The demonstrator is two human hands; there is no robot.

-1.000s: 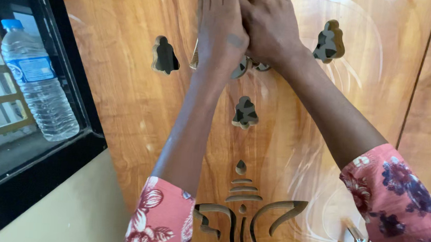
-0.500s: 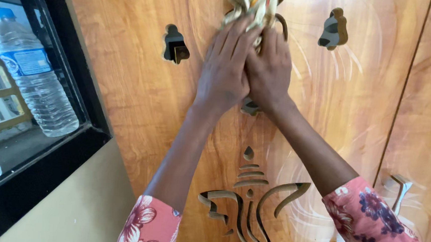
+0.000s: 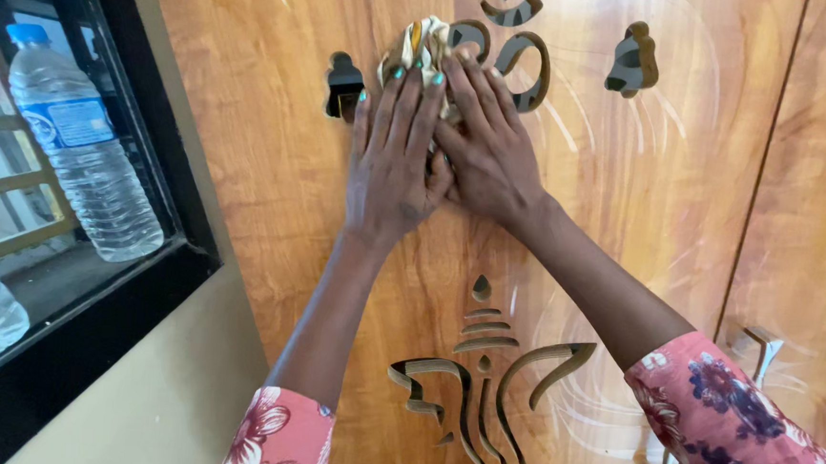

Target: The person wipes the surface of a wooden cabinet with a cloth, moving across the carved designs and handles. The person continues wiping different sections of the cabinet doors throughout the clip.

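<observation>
Wooden door (image 3: 272, 185): your left hand (image 3: 394, 159) and right hand (image 3: 489, 155) lie flat, fingers spread, side by side, pinning the cloth (image 3: 420, 43) against it for firm contact.

cloth (image 3: 420, 46): cream, yellow-patterned | door (image 3: 246, 145): orange-brown woodgrain | sleeves (image 3: 745, 424): pink floral

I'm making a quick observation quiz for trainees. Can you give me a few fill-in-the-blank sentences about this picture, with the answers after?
1. Both hands, the left hand and the right hand, press a crumpled ____ against the wooden panel.
2. On the window ledge at the left stands a clear plastic ____ with a blue cap.
3. The person's sleeves are pink with a ____ print.
4. The shapes in the panel are ____ through the wood, not painted on it.

Missing words: cloth; bottle; floral; cut
</observation>
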